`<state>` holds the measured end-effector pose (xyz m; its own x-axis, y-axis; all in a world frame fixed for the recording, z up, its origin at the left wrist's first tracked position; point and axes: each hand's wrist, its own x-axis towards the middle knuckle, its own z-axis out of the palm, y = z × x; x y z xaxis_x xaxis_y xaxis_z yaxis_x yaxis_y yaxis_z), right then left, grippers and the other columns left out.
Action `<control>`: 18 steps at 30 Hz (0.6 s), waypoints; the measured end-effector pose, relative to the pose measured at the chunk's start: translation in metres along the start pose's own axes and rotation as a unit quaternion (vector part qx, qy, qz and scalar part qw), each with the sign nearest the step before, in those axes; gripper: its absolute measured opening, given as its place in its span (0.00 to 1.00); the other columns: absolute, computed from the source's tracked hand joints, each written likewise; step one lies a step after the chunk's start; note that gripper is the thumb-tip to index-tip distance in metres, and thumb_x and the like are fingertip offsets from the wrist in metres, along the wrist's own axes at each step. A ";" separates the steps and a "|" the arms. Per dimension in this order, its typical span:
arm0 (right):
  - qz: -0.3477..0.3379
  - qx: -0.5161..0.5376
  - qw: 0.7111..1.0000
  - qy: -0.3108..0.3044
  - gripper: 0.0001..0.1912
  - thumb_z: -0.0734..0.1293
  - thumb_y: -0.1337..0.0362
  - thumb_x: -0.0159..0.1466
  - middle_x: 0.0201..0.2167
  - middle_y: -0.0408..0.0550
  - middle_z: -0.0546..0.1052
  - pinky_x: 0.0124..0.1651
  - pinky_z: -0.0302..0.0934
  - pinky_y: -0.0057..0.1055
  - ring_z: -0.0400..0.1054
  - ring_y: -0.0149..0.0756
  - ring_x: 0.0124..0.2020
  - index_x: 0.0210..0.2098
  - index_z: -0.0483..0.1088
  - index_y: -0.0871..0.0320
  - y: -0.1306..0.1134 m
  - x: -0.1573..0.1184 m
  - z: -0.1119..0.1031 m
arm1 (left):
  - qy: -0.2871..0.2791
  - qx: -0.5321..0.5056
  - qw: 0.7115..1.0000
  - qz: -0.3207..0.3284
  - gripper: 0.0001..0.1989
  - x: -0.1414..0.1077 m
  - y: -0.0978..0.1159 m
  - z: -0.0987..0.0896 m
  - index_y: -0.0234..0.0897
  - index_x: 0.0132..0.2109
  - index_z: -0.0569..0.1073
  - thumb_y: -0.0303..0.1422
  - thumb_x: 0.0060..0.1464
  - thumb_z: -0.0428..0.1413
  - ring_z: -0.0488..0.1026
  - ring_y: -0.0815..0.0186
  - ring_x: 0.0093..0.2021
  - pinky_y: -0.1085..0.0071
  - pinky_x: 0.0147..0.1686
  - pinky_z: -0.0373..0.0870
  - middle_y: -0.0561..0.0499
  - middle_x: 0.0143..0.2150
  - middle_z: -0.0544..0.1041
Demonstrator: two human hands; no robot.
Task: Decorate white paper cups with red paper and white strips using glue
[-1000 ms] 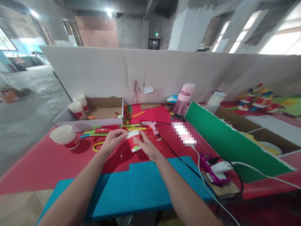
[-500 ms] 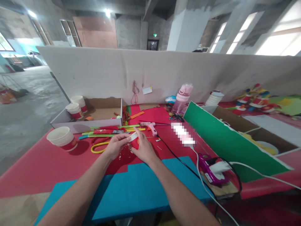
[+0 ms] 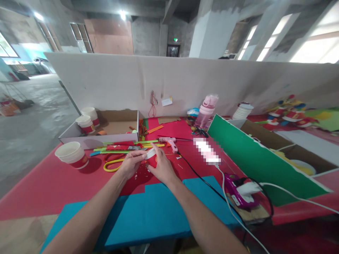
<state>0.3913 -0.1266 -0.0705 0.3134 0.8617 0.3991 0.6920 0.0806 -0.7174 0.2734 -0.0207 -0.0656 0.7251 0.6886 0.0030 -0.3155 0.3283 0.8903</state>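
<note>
Between my two hands is a small white curved piece (image 3: 150,153), pinched by the fingers; its exact kind is hard to make out. My left hand (image 3: 131,164) grips its left end with thumb and fingertips. My right hand (image 3: 162,167) closes on its right side, index finger raised along the edge. Small white scraps lie on the red table cover (image 3: 106,188) below. Left of my hands rest yellow-handled scissors (image 3: 112,165), partly covered by the left hand. A pink glue gun (image 3: 170,144) lies just beyond my right hand.
Stacked paper cups (image 3: 72,156) stand at left, beside a shallow box (image 3: 87,141) holding more cups. Coloured strips (image 3: 148,141) lie behind my hands. At right are a purple power strip (image 3: 242,195) with cables, a green-sided box (image 3: 254,165) and a pink bottle (image 3: 206,112).
The white piece has turned slightly between my fingers and shows more of its curved edge. Both hands stay in nearly the same place; the view has shifted a little.
</note>
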 end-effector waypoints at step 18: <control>0.021 0.059 0.998 0.001 0.45 0.67 0.69 0.55 0.64 0.53 0.56 0.59 0.58 0.44 0.56 0.45 0.62 0.67 0.43 0.50 -0.007 -0.001 0.000 | 0.009 0.003 0.999 0.046 0.06 0.001 -0.004 0.006 0.34 0.30 0.81 0.30 0.40 0.67 0.71 0.69 0.31 0.74 0.36 0.67 0.49 0.29 0.78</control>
<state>0.3861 -0.1284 -0.0663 0.3414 0.8644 0.3691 0.5965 0.1042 -0.7958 0.2790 -0.0252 -0.0664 0.6822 0.7271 0.0766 -0.3770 0.2601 0.8889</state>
